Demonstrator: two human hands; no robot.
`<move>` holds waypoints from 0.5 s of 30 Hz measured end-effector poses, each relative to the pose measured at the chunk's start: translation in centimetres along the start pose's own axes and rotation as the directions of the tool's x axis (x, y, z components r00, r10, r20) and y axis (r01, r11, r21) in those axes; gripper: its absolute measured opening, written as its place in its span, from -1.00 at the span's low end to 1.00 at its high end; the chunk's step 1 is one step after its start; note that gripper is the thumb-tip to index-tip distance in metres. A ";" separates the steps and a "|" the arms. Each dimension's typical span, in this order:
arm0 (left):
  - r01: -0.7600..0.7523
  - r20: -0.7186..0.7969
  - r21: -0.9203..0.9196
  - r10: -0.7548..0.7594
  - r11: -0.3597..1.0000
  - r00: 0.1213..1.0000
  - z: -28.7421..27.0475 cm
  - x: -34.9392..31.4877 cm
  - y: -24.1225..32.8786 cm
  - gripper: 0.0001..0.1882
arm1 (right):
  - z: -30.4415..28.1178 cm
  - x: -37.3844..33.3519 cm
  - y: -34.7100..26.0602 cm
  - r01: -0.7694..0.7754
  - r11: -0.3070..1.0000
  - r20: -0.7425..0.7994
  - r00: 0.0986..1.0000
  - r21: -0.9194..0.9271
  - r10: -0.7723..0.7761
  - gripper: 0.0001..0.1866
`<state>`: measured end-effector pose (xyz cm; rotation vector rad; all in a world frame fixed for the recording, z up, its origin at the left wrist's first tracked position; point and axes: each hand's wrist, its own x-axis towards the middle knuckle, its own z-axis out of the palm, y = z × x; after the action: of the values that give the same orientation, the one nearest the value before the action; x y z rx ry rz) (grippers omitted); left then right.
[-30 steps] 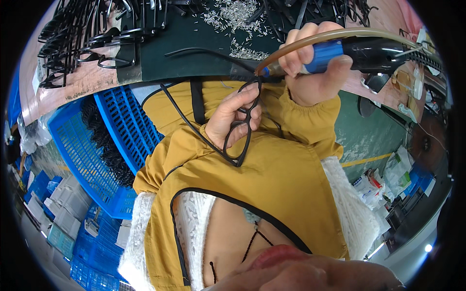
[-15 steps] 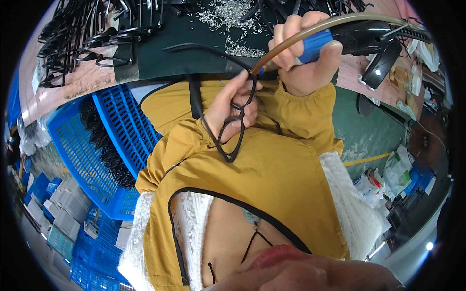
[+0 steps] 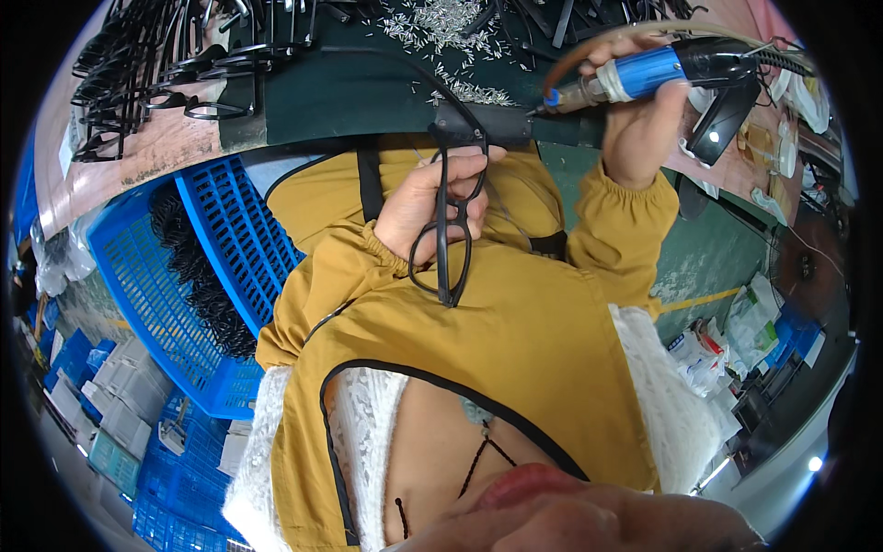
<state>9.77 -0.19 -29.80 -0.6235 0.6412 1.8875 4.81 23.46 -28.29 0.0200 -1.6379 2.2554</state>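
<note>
My left hand [image 3: 409,210] is closed around a black eyeglass frame [image 3: 442,241], just in front of the table edge. One temple arm of the frame stretches away over the mat; the other hangs down across the lenses' rims. To the right, my right hand [image 3: 641,138] grips a blue and black electric screwdriver [image 3: 648,74], its thumb below and fingers partly hidden behind the tool. The screwdriver's thin tip points left, apart from the frame. A brownish hose [image 3: 589,53] arches along the tool. Small silver screws [image 3: 441,28] lie scattered on the dark green mat [image 3: 317,106].
Many black eyeglass frames [image 3: 175,69] are piled at the table's left. Black temple pieces [image 3: 561,20] lie at the back. A blue basket [image 3: 124,248] with black parts stands left of my lap. A black tool holder [image 3: 727,124] sits at the right edge.
My right hand has drawn the screwdriver back to the right, away from the eyeglass frame. The frame has turned in my left hand, and its near temple arm has swung across the rims.
</note>
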 end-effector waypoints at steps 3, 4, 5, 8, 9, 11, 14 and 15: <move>-0.001 -0.021 0.083 0.003 0.997 1.000 0.0 -0.4 0.7 -0.65 | 0.4 -3.5 -1.6 -0.031 0.838 -0.035 0.999 -0.544 0.015 -0.82; -0.006 -0.052 0.120 0.012 0.993 0.999 0.1 -0.4 0.7 -0.66 | 1.0 -4.7 -1.5 0.042 0.815 0.062 0.998 -0.578 -0.008 -0.89; -0.008 -0.084 0.160 0.022 0.987 0.996 0.1 -0.5 0.9 -0.66 | 1.7 -5.9 -1.4 0.019 0.841 0.117 0.992 -0.540 0.052 -0.94; -0.052 -0.107 0.214 0.076 0.975 0.991 0.4 -0.5 1.1 -0.69 | 3.2 -5.6 -0.1 -0.026 0.807 0.236 0.950 -0.590 0.203 -0.75; -0.072 -0.108 0.229 0.099 0.971 0.989 0.5 -0.5 1.0 -0.68 | 3.7 -5.0 0.4 0.099 0.780 0.306 0.944 -0.618 0.122 -0.76; -0.127 -0.129 0.244 0.162 0.962 0.978 0.7 -0.4 0.9 -0.70 | 4.5 -3.3 1.2 0.226 0.703 0.447 0.883 -0.675 0.145 -0.78; -0.119 -0.155 0.227 0.156 0.967 0.976 0.6 -0.2 0.8 -0.73 | 5.5 -2.0 1.3 0.326 0.668 0.526 0.843 -0.669 0.115 -0.82; -0.130 -0.146 0.205 0.162 0.970 0.976 0.5 -0.1 0.8 -0.78 | 5.7 -2.0 1.1 0.299 0.678 0.511 0.849 -0.671 0.131 -0.86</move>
<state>9.04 -0.15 -29.22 -0.6203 0.9888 1.8925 5.27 17.32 -27.85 0.5484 -2.6697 1.3995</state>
